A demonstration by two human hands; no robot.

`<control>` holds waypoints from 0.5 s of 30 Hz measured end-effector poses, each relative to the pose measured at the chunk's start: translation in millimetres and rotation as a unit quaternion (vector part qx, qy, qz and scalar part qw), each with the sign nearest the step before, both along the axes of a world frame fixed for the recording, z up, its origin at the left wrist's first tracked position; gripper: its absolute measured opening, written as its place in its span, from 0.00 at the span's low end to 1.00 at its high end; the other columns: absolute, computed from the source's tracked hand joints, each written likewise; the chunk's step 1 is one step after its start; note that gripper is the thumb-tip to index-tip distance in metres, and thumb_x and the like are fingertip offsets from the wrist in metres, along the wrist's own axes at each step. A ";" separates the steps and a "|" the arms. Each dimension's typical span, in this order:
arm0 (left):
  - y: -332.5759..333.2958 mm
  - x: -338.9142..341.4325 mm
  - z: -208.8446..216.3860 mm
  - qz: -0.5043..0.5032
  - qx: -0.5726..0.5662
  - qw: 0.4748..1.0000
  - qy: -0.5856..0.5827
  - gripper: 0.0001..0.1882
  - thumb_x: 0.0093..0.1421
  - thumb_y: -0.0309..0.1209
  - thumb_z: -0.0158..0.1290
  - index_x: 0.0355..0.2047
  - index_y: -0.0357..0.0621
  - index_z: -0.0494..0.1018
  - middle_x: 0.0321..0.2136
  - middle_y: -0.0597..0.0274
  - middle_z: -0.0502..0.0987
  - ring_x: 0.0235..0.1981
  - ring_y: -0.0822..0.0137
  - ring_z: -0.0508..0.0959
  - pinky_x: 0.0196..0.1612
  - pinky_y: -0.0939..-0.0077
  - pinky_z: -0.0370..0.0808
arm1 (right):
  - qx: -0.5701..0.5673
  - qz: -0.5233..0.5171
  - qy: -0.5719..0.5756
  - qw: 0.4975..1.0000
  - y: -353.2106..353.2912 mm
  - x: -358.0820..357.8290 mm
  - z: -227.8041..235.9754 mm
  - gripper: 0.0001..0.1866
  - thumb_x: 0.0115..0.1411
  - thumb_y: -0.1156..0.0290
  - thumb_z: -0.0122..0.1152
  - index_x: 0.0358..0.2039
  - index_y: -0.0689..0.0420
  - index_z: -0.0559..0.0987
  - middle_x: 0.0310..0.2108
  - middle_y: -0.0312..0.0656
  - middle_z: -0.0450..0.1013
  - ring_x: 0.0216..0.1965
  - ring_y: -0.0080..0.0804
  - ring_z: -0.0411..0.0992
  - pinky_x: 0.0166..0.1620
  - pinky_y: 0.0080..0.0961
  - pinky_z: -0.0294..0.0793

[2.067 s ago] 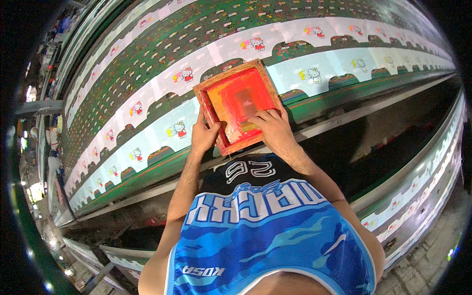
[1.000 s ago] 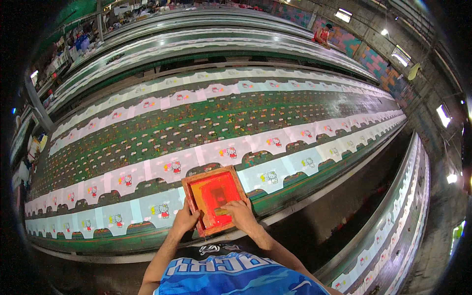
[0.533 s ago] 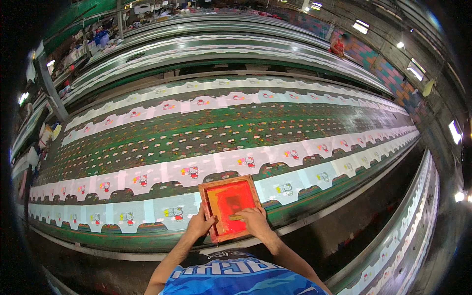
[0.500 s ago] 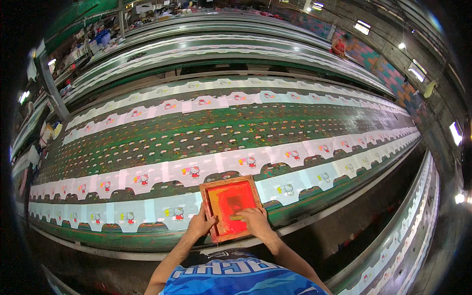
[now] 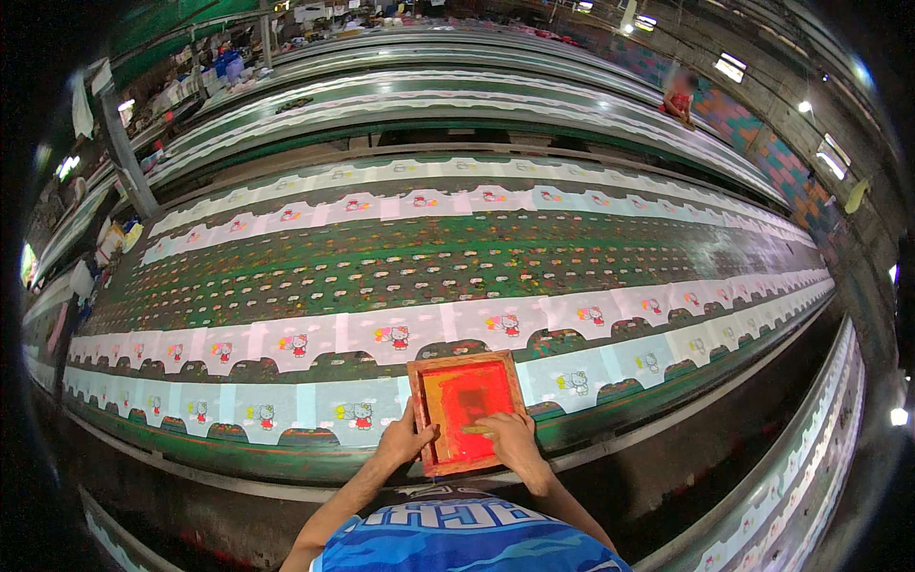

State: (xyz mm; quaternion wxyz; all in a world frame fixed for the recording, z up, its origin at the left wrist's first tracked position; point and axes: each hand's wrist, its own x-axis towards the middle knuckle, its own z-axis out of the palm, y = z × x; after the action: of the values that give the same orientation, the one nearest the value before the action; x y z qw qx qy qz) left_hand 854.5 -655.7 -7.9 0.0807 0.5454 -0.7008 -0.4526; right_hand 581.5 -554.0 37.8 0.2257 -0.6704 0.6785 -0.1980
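Note:
A wooden-framed printing screen [image 5: 516, 379] lies over the near strip of pale blue cloth pieces [image 5: 324, 398] at the table's front edge. Red ink [image 5: 452, 398] covers much of its mesh, with an orange-yellow band along the left side. My left hand [image 5: 404, 442] is closed on the screen's left side bar, near the lower corner. Inside the frame, my right hand [image 5: 513, 440] grips a small squeegee [image 5: 476, 429], whose lower edge rests in the red ink. Part of the squeegee is hidden under my fingers.
Pink cloth pieces [image 5: 253, 345] with printed cat figures run along the long green table [image 5: 315, 276], behind the blue row. Another table with cloth [image 5: 772, 496] stands at right, across a dark aisle. A person in red [image 5: 678, 100] stands among the far tables.
The whole view has shifted a little, so the table and screen appear slightly further right. The screen and both hands keep about the same places on the cloth.

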 end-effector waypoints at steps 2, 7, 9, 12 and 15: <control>0.8 -3.6 17.3 0.002 0.022 1.000 -0.003 0.60 0.69 0.60 0.62 0.85 0.39 0.42 0.28 0.35 0.87 0.28 0.41 0.90 0.36 0.49 0.88 | -0.003 -0.008 0.012 1.000 1.7 -1.0 -7.6 0.17 0.71 0.71 0.67 0.57 0.39 0.90 0.56 0.31 0.85 0.62 0.37 0.76 0.73 0.53 0.57; 2.8 3.4 7.4 0.012 0.016 1.000 0.001 0.61 0.69 0.62 0.61 0.85 0.39 0.43 0.29 0.36 0.87 0.28 0.41 0.90 0.37 0.47 0.87 | -0.002 -0.003 0.002 1.000 4.9 1.9 -16.1 0.17 0.70 0.72 0.69 0.56 0.41 0.90 0.55 0.33 0.85 0.62 0.39 0.76 0.73 0.55 0.57; 3.0 2.3 3.0 -0.001 0.004 1.000 -0.003 0.61 0.68 0.62 0.61 0.85 0.40 0.43 0.30 0.35 0.87 0.28 0.41 0.90 0.37 0.47 0.87 | 0.013 -0.009 0.010 1.000 4.3 -0.5 -11.2 0.17 0.70 0.72 0.69 0.57 0.42 0.90 0.54 0.34 0.85 0.61 0.42 0.76 0.73 0.57 0.57; -1.1 0.9 -1.0 -0.005 -0.014 1.000 -0.010 0.61 0.68 0.62 0.61 0.85 0.42 0.42 0.31 0.33 0.88 0.32 0.38 0.90 0.40 0.45 0.87 | -0.006 -0.002 0.012 1.000 2.1 -1.8 -15.2 0.17 0.70 0.71 0.69 0.57 0.42 0.90 0.53 0.34 0.84 0.61 0.44 0.76 0.73 0.58 0.57; -1.3 4.9 -14.0 -0.003 -0.034 0.999 -0.016 0.61 0.68 0.63 0.60 0.85 0.43 0.42 0.34 0.30 0.87 0.36 0.34 0.90 0.43 0.43 0.87 | 0.008 0.004 0.018 1.000 -1.2 -1.6 -14.2 0.18 0.70 0.71 0.69 0.58 0.42 0.89 0.54 0.34 0.84 0.60 0.43 0.76 0.72 0.58 0.58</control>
State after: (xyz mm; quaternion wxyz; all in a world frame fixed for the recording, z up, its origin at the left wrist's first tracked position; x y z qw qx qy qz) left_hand 859.3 -657.0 -21.9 0.0867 0.5472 -0.7190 -0.4196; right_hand 579.9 -555.2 23.6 0.2201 -0.6746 0.6814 -0.1794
